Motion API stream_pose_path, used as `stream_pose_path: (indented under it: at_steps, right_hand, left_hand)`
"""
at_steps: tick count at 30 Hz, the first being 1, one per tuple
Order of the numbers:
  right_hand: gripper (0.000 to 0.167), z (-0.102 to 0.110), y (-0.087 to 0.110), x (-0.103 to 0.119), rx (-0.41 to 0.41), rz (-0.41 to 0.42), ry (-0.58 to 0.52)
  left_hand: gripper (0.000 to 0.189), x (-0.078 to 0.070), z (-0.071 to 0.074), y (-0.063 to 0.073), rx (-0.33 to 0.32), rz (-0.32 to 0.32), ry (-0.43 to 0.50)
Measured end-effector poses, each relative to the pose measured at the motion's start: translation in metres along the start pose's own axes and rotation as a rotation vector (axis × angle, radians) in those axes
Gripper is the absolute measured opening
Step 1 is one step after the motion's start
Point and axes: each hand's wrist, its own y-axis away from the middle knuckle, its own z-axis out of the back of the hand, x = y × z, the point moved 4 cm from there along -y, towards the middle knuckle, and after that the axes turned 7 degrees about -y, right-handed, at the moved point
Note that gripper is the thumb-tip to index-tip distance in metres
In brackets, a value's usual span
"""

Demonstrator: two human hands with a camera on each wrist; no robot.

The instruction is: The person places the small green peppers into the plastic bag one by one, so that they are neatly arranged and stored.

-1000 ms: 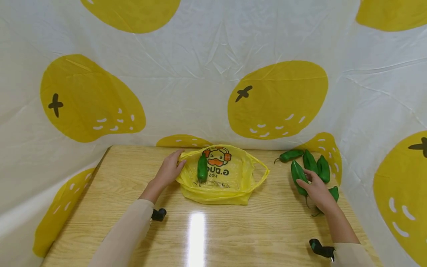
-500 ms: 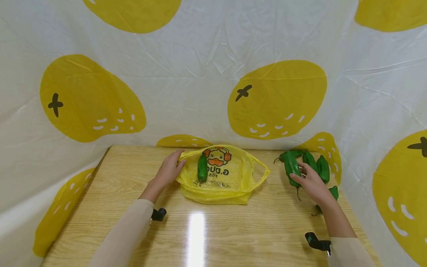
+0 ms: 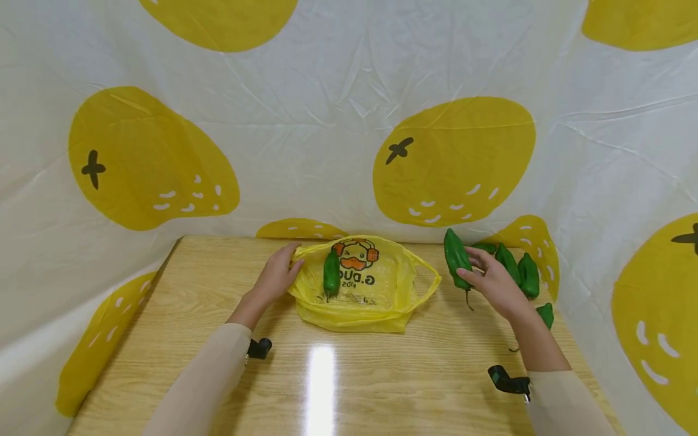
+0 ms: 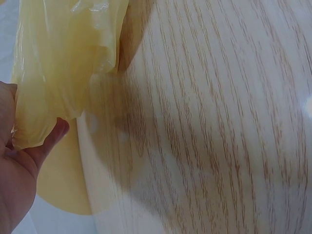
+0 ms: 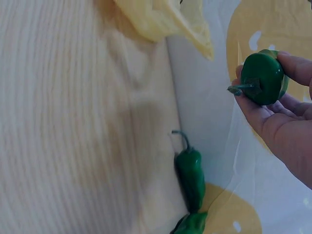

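A patterned cloth hung behind the counter and along both sides, white with big yellow fruit on it. From the left, a pale sleeve reached in over the counter, with a small black device at its cuff. The left hand pinched the left rim of the yellow bag between thumb and fingers.

The bag sat near the back of the counter, its mouth open toward the person, a duck print and reversed lettering showing, one handle looped out to its right. Inside, toward the left, lay one pepper, stem toward the person.

Right of the bag and apart from it, the right hand gripped the held pepper between thumb and fingers, raised above the counter, its stem hanging down. Just behind those fingers lay the rear pepper, partly hidden in the head view. Next came two upright-lying peppers, side by side. Farthest right, the near pepper was partly covered by the right wrist, below which another black device stuck out beside the right sleeve.
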Motion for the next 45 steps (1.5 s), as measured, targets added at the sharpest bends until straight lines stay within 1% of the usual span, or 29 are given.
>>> stream_pose_path:
  at_steps: [4, 9, 12, 17, 22, 26, 34, 45]
  right_hand:
    - [0.082, -0.007, -0.007, 0.01, 0.026, 0.023, -0.007]
    - [0.081, -0.017, -0.015, 0.021, 0.038, 0.037, -0.024]
    - [0.079, -0.025, -0.021, 0.026, 0.05, 0.051, -0.044]
    - [0.077, -0.043, -0.033, 0.031, 0.091, 0.063, -0.064]
    - [0.073, -0.06, -0.045, 0.036, 0.134, 0.085, -0.045]
    - [0.069, -0.071, -0.053, 0.043, 0.16, 0.087, 0.0]
    - [0.062, -0.094, -0.071, 0.049, 0.215, 0.051, 0.051]
    - [0.063, -0.121, -0.087, 0.05, 0.261, -0.024, 0.091]
  left_hand:
    - [0.049, 0.0, 0.0, -0.001, -0.008, -0.005, -0.002]
    - [0.049, -0.001, 0.0, -0.001, -0.016, -0.005, -0.001]
    - [0.049, -0.002, -0.001, 0.0, -0.012, -0.001, 0.001]
    - [0.05, -0.002, -0.001, 0.0, 0.003, 0.001, -0.002]
    - [0.049, -0.002, 0.0, 0.0, 0.002, 0.012, 0.007]
    - [0.049, -0.003, 0.001, -0.001, -0.002, 0.007, 0.0]
    - [0.048, -0.002, -0.001, 0.0, -0.008, -0.01, -0.02]
    - [0.048, -0.005, 0.0, -0.002, 0.001, -0.001, -0.003]
